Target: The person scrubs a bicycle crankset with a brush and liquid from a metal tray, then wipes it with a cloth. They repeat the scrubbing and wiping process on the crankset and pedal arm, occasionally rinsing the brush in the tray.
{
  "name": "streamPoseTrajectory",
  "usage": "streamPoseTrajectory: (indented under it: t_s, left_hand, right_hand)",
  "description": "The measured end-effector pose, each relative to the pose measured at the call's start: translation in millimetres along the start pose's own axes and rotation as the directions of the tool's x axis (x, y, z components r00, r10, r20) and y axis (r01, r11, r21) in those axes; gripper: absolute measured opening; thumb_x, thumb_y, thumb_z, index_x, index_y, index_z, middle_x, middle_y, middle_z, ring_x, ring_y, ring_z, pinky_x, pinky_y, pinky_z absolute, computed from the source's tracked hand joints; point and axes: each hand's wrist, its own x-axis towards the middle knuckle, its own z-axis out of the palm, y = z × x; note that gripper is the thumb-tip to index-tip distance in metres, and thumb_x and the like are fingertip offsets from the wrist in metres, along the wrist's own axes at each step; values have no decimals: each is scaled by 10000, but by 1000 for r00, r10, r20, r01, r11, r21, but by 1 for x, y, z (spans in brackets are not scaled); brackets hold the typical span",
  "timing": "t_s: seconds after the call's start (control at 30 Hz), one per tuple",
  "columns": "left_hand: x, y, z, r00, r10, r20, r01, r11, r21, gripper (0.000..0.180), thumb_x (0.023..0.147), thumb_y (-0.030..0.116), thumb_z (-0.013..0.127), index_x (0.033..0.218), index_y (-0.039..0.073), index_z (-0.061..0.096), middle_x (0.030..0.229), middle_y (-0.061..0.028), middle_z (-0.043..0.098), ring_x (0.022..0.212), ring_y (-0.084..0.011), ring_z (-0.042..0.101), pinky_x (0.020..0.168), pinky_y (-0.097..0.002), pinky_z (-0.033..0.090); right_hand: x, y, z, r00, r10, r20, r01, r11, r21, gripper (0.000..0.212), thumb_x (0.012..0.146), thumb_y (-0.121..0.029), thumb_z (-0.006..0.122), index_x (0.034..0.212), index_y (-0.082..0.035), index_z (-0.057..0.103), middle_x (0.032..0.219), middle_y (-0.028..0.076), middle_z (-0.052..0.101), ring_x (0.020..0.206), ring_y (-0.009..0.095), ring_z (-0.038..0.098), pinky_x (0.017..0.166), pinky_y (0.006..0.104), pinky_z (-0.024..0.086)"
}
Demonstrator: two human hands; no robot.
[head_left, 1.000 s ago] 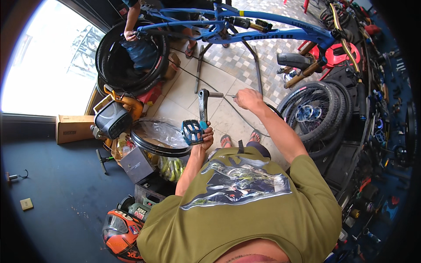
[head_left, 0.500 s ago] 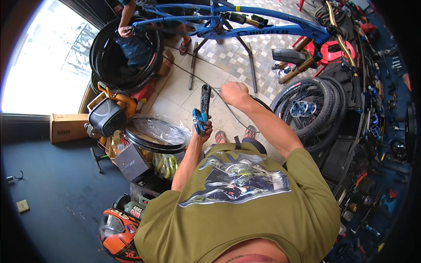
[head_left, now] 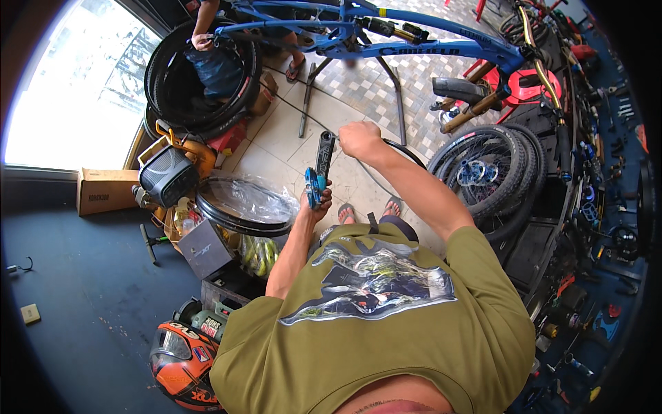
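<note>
My left hand is wrapped around the lower end of a black bicycle crank arm, which points up and away from me. A bright blue toothed chainring sits at that lower end, beside my fingers. Close to the crank's far tip, my right hand is closed with its knuckles up. Whatever its fingers pinch is hidden from this view. A dark cable or hose crosses the floor behind the crank and passes beneath my right forearm.
Ahead, a blue bike frame hangs over a metal-legged stand. Another person's hand is by stacked tyres. Wheels lie right, beside a tool-covered wall. Plastic-wrapped rims, a box and an orange helmet stand left.
My right hand has shifted slightly left and up, nearer the crank's tip, and its fingers look more curled. My left hand still holds the crank arm, almost unmoved.
</note>
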Motion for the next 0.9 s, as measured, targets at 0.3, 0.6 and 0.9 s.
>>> streamPoseTrajectory:
  t_s: [0.3,0.6,0.9]
  left_hand:
    - [1,1,4,1000,5,-23,-4,999,47,436,1014,409,419,1140,22,576,681,-53,557,446,-121,459,383,-257,325]
    - [3,5,5,1000,2,-10,-1,999,46,442,1014,411,426,1151,17,572,689,-56,561,453,-121,444,390,-257,330]
    - [7,11,1,999,0,33,1,999,-38,420,1011,349,399,1164,-1,573,694,-69,565,459,-117,458,394,-258,338]
  right_hand:
    - [5,-3,-3,999,-23,-38,21,998,-59,219,908,-244,623,999,-135,789,1065,93,766,1025,279,733,836,407,589]
    - [2,-2,-10,1000,-28,2,29,998,-56,218,888,-220,620,988,-130,791,1034,80,773,986,279,742,822,399,592]
    - [-38,-12,-13,993,-89,78,92,995,-38,386,956,-419,634,1044,-70,774,1018,168,753,1014,341,718,854,458,578]
